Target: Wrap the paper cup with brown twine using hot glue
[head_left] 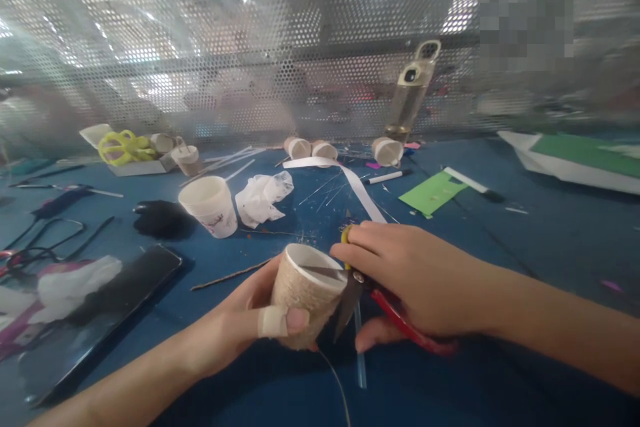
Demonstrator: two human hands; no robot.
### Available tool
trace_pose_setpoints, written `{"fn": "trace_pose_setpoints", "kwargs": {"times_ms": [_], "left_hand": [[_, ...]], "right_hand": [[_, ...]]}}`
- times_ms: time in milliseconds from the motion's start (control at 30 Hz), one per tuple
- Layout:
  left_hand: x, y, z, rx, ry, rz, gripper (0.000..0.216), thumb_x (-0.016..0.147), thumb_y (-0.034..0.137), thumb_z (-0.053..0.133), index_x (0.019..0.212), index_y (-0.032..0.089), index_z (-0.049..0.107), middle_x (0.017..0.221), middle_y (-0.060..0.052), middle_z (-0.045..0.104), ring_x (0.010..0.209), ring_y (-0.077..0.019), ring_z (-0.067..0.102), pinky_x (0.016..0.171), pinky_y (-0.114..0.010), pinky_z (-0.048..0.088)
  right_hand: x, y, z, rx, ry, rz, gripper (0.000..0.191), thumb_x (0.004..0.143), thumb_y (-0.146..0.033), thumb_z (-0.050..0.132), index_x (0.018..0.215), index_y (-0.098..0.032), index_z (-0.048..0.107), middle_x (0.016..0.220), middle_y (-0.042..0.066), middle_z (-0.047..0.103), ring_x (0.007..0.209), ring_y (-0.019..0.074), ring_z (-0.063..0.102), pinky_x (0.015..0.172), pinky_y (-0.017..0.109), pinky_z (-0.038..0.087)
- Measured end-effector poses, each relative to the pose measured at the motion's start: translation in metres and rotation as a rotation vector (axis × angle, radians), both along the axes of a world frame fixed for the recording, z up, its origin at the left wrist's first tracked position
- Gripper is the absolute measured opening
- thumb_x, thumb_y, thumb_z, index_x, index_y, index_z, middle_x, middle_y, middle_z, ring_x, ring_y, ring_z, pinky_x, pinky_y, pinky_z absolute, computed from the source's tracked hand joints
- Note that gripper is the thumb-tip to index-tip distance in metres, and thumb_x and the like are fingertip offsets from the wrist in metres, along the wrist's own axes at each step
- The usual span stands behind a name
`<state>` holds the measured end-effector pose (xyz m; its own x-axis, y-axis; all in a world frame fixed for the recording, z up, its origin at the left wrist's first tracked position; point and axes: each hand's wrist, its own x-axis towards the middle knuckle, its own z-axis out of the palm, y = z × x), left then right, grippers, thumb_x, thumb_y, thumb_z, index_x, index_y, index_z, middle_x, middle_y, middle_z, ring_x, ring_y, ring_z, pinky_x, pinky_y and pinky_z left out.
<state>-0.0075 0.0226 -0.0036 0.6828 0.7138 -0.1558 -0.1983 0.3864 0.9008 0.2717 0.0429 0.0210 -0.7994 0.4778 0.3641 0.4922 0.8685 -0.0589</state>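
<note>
My left hand (260, 317) grips a paper cup (307, 300) wrapped in twine, tilted with its white mouth facing up and away. A bandage circles the thumb. With my right hand (415, 273) I hold scissors (353, 287) with red and yellow handles. Their blades are apart: one reaches into the cup's mouth, the other hangs outside its right wall. A thin loose strand (336, 377) trails down below the cup. Beneath the scissors lies a translucent stick (361, 353), partly covered by them. Another piece of twine (230, 275) rests on the table left of the cup.
Beyond my hands stand a white paper cup (209, 207) and crumpled tissue (265, 199). Twine-wrapped cups (324, 151), a white strip (357, 187), green card (433, 193) and a bottle (407, 100) lie farther back, before a perforated metal screen (280, 73). A black phone-like slab (115, 313) is at left.
</note>
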Motion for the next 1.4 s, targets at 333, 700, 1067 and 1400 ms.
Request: {"fn": "trace_pose_setpoints", "kwargs": {"times_ms": [333,700,1067,1400], "left_hand": [[0.012,-0.006,0.002,0.011,-0.084,-0.048,0.04,0.087,0.034,0.089,0.124,0.022,0.082,0.103,-0.008,0.082,0.085,-0.0174,0.077,0.076,-0.026,0.067],[0.01,-0.004,0.004,0.073,-0.059,-0.032,0.042,0.087,0.041,0.087,0.123,0.018,0.081,0.101,-0.01,0.081,0.076,-0.0163,0.074,0.072,-0.025,0.064],[0.006,0.0,0.004,0.063,-0.078,-0.054,0.043,0.087,0.04,0.086,0.124,0.019,0.08,0.101,-0.011,0.081,0.076,-0.0179,0.073,0.068,-0.026,0.064],[0.005,0.001,-0.001,0.059,-0.039,-0.014,0.044,0.091,0.037,0.082,0.131,0.019,0.077,0.108,-0.012,0.08,0.079,-0.0185,0.071,0.07,-0.028,0.063]], "right_hand": [[0.006,-0.01,-0.005,0.067,-0.013,0.017,0.068,0.109,-0.075,0.044,0.103,-0.013,0.07,0.086,0.004,0.068,0.066,0.0174,0.06,0.057,0.031,0.043],[0.012,-0.014,0.001,0.159,-0.031,-0.021,0.085,0.103,-0.089,0.033,0.106,-0.013,0.071,0.082,0.005,0.07,0.067,0.0203,0.067,0.052,0.033,0.037],[0.016,-0.012,0.0,0.123,-0.054,0.007,0.074,0.102,-0.085,0.049,0.11,-0.015,0.07,0.085,0.006,0.073,0.071,0.0205,0.068,0.056,0.031,0.039],[0.018,-0.015,-0.003,0.195,-0.085,-0.009,0.081,0.107,-0.082,0.037,0.105,-0.009,0.072,0.077,0.006,0.071,0.063,0.0215,0.068,0.05,0.033,0.041]]}}
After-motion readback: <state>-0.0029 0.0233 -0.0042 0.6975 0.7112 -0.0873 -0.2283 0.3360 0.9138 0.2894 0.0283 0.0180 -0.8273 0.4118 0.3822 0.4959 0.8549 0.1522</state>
